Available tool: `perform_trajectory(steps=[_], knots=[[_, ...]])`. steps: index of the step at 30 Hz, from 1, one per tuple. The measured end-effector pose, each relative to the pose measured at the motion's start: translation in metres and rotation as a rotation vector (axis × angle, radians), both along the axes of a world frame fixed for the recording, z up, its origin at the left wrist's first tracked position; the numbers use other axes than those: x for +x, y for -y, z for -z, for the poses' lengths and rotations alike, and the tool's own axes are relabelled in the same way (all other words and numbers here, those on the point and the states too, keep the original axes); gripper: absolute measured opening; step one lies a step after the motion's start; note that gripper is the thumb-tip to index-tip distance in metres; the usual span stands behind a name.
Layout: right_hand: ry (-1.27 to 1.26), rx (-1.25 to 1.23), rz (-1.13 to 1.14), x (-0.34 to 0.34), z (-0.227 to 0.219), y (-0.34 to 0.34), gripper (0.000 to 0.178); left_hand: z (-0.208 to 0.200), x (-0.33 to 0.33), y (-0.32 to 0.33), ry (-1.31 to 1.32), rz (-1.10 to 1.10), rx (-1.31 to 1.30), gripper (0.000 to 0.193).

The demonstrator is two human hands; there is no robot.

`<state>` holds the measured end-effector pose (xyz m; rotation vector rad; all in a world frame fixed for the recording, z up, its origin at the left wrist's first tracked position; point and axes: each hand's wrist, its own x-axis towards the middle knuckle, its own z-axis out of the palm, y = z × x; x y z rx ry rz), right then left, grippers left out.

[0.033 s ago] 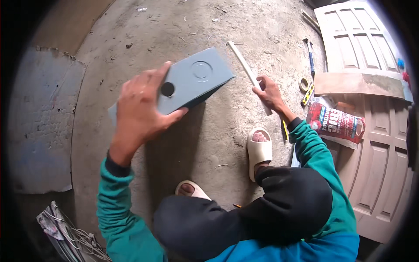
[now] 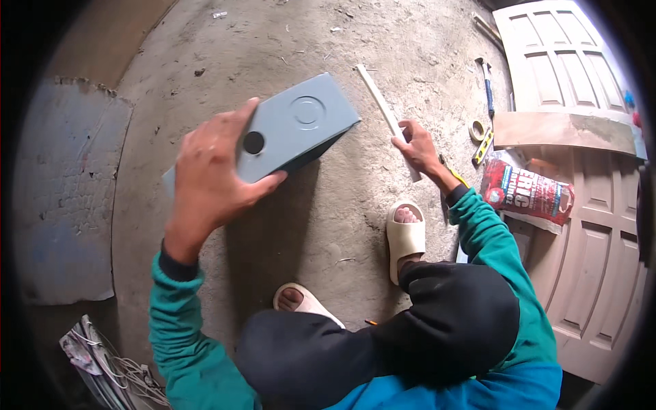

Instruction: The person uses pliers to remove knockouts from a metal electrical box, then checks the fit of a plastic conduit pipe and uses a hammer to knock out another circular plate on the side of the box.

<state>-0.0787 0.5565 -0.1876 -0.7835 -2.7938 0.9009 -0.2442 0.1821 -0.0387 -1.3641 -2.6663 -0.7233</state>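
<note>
My left hand [image 2: 215, 164] grips a grey metal electrical box [image 2: 290, 137], fingers over its upper side and thumb along the lower edge. The box is tilted above the floor, its right end higher in view. One round hole is open in its face beside my fingers, and a ring-shaped knockout shows near the far end. In my right hand [image 2: 418, 147] is a thin white strip [image 2: 377, 94], pinched close to its near end and pointing away from me. The strip is apart from the box. What it is made of I cannot tell.
Along the right lie a blue-handled hammer [image 2: 488, 89], a tape roll [image 2: 476, 130], a yellow level [image 2: 483, 148] and a red printed bag [image 2: 527, 193] on panelled doors [image 2: 591, 273]. A worn board [image 2: 68, 198] is at left; cables [image 2: 133, 376] lie lower left. Rough concrete floor [image 2: 253, 55] surrounds my feet.
The box and my left hand have shifted slightly left. My right hand and the strip have moved very little, a touch to the left. Both grips stay the same.
</note>
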Motion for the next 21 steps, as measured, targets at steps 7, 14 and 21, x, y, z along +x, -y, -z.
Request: perform_trajectory(steps=[7, 14, 21], knots=[[-0.143, -0.218, -0.033, -0.009, 0.082, 0.013, 0.04, -0.027, -0.008, -0.011, 0.117, -0.077, -0.197, 0.084], [-0.287, -0.395, -0.001, -0.013, 0.093, -0.014, 0.04, -0.126, -0.051, 0.081, 0.152, -0.494, -0.094, 0.082], [-0.447, -0.337, 0.149, -0.003, 0.099, -0.059, 0.035, -0.186, -0.073, 0.065, -0.036, -0.594, -0.116, 0.079]])
